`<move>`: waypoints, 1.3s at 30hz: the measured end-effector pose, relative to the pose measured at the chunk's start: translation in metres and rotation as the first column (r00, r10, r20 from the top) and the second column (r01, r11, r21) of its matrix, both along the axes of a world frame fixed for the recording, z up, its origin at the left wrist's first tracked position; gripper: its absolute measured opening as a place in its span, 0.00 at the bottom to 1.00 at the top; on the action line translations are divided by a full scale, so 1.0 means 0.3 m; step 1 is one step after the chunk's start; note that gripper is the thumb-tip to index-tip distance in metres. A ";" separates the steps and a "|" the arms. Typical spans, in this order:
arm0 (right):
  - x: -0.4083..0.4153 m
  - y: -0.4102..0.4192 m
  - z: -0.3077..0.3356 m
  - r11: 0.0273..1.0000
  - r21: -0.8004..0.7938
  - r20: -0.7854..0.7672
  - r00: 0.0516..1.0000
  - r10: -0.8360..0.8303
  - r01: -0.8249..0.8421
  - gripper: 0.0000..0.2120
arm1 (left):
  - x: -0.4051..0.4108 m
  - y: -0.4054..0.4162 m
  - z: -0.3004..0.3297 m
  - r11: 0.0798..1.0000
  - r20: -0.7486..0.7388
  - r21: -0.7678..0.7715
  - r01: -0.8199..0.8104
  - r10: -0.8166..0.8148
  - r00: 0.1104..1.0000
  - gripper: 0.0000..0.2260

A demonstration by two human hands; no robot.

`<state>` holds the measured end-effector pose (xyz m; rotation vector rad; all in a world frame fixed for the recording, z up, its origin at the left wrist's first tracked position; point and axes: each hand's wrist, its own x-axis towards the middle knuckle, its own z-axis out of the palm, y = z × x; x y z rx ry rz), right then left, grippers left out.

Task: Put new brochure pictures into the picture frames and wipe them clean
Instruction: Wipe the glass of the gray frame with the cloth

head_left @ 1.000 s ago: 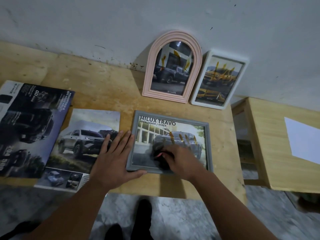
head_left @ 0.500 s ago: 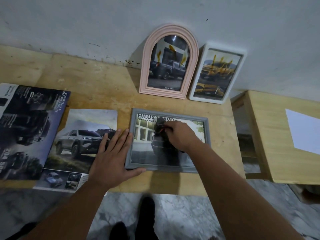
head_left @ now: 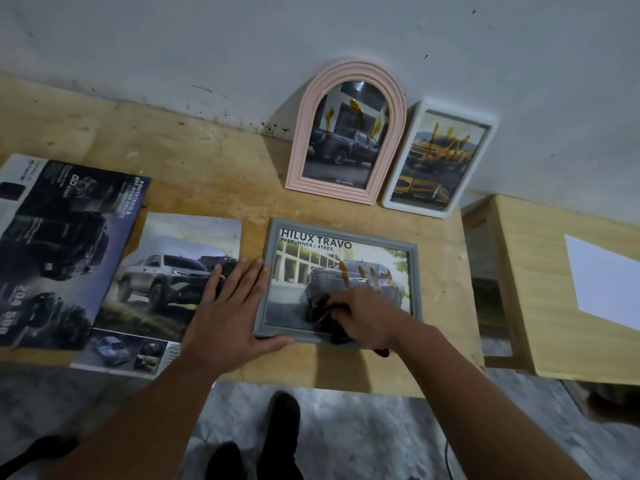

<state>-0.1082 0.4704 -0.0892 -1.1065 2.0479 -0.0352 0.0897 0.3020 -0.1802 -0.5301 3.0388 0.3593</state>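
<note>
My right hand [head_left: 367, 318] has its fingers curled round a dark cloth [head_left: 325, 311] and presses it on the glass of the grey frame [head_left: 417, 271], low on the picture, near the frame's front edge. My left hand [head_left: 230, 317] lies flat with straight fingers spread, palm on the desk [head_left: 214, 168] and on the edge of a brochure page; its thumb runs along the frame's front left corner and its fingertips reach the frame's left side. The grey frame lies flat on the desk and holds a truck picture headed "HILUX TRAVO". I see orange smears on its glass just above the cloth.

Behind it, 2 more frames lean on the wall: a pink arched frame [head_left: 298, 133] with a dark pickup picture, and just to its right a white frame [head_left: 391, 188] with a yellow vehicle picture. Both show orange streaks on the glass. Left of my left hand lies the brochure page with a silver SUV [head_left: 166, 271], and further left a dark brochure [head_left: 62, 251] that slightly overlaps it. Off to the right stands a second wooden surface [head_left: 540, 306] with a white sheet [head_left: 602, 278] on it.
</note>
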 end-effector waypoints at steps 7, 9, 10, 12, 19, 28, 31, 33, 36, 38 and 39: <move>-0.157 -0.237 0.049 0.926 -0.352 -0.225 0.948 -0.226 0.137 0.14 | 0.003 0.001 0.010 1.000 0.001 0.005 -0.004 0.004 1.000 0.54; -0.124 -0.237 -0.016 0.941 -0.329 -0.316 0.931 -0.184 0.075 0.15 | 0.003 0.002 0.008 1.000 -0.006 0.008 -0.006 0.006 1.000 0.54; -0.091 -0.222 -0.047 0.959 -0.281 -0.339 0.930 -0.139 0.040 0.17 | 0.004 0.001 0.008 1.000 -0.007 0.008 -0.008 0.008 1.000 0.54; -0.025 -0.172 -0.092 0.965 -0.262 -0.366 0.924 -0.110 0.011 0.19 | 0.004 -0.001 0.008 1.000 -0.001 0.007 -0.006 0.006 1.000 0.54; 0.108 0.002 -0.079 0.952 -0.277 -0.226 0.972 0.068 -0.131 0.20 | 0.007 0.000 0.007 1.000 0.000 0.000 -0.005 0.005 1.000 0.54; -0.158 -0.063 0.033 0.841 -0.480 -0.136 0.926 -0.351 0.249 0.16 | 0.003 0.000 -0.004 1.000 -0.025 -0.001 -0.007 0.007 1.000 0.54; -0.183 -0.098 -0.049 0.915 -0.347 -0.219 0.931 -0.290 0.203 0.17 | 0.004 -0.001 -0.006 1.000 -0.025 -0.001 -0.009 0.009 1.000 0.54; -0.172 -0.097 -0.090 0.941 -0.283 -0.261 0.930 -0.259 0.183 0.17 | 0.002 -0.001 -0.006 1.000 -0.018 -0.003 -0.007 0.007 1.000 0.54; -0.173 -0.097 -0.098 0.936 -0.267 -0.212 0.933 -0.290 0.230 0.18 | 0.003 -0.002 -0.006 1.000 -0.017 -0.004 -0.005 0.005 1.000 0.54; -0.168 -0.090 -0.082 0.940 -0.242 -0.173 0.943 -0.285 0.239 0.19 | 0.005 0.000 -0.004 1.000 -0.011 -0.005 -0.004 0.004 1.000 0.54; -0.160 -0.081 -0.073 0.943 -0.231 -0.168 0.945 -0.279 0.238 0.20 | 0.006 0.000 -0.003 1.000 -0.010 -0.005 -0.005 0.005 1.000 0.54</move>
